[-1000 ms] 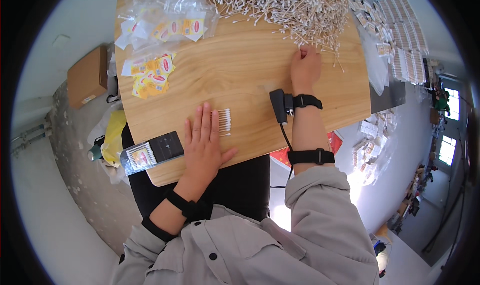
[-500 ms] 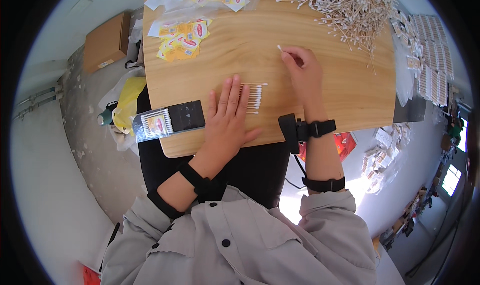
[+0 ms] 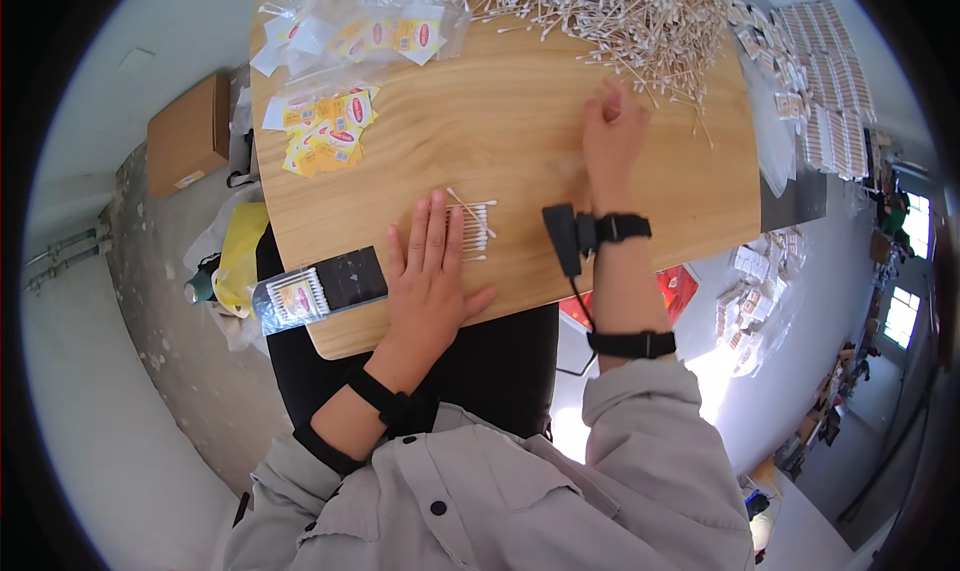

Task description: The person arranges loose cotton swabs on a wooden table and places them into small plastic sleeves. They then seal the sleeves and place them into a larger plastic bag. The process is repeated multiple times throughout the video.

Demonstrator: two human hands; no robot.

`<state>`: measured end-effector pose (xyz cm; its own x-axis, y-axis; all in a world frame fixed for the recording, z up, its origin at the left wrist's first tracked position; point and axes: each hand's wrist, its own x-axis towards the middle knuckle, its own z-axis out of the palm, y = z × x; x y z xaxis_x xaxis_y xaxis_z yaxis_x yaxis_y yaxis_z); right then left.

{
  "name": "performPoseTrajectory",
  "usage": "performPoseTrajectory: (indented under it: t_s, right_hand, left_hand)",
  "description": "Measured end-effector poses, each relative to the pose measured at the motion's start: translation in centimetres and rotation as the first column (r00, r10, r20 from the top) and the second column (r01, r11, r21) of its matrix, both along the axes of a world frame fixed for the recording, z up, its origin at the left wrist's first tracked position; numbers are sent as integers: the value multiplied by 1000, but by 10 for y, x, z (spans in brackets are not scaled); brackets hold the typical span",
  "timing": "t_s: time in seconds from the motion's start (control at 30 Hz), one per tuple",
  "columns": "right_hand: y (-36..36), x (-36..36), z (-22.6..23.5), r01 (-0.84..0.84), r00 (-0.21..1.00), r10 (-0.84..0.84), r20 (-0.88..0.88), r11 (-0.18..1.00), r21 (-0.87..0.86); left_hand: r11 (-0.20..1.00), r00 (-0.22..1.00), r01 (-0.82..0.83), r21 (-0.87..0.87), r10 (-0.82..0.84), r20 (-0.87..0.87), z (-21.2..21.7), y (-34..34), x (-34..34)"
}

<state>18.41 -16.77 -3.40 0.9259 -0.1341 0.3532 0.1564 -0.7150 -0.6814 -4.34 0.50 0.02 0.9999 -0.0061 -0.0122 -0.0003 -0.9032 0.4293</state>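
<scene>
My left hand point(image 3: 428, 296) lies flat, fingers stretched out, over the left part of a row of cotton swabs point(image 3: 480, 235) on the wooden table point(image 3: 510, 121). One swab rests slanted across the far end of that row. Left of this hand, a dark strip point(image 3: 352, 278) carries a clear bag point(image 3: 293, 300) packed with swabs and a yellow card. My right hand point(image 3: 614, 136) is at the near edge of a big heap of loose swabs point(image 3: 640, 16). Its fingers are curled and blurred, so whether they hold anything cannot be made out.
Yellow-and-white printed cards point(image 3: 325, 131) and clear plastic bags point(image 3: 375, 26) lie at the table's far left. Beyond the right edge are stacked packs of swabs point(image 3: 825, 66). A cardboard box point(image 3: 188, 136) and yellow bag point(image 3: 242, 256) sit left of the table.
My right hand has moved away to the swab heap; the swab it pinched no longer shows there. A slanted swab now lies across the row. My left hand stays flat, and the view has shifted.
</scene>
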Motion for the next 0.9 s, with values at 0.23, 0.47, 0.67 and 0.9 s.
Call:
performPoseTrajectory:
  t_s: [0.23,0.47,0.67,0.9]
  right_hand:
    - [-18,45,13,-36,991,-2,-137,960,-276]
    - [-27,-11,6,-8,943,34,-331,997,79]
    - [12,-87,28,-450,821,474,-318,880,150]
    - [28,-124,50,-598,727,588,-355,796,93]
  left_hand:
    - [1000,1000,11,4,-11,-16,3,2,2]
    - [1000,999,27,-2,-27,-21,2,5,-1]
    - [1000,1000,24,8,-24,8,-1,3,1]
    - [1000,1000,18,7,-18,6,-2,4,0]
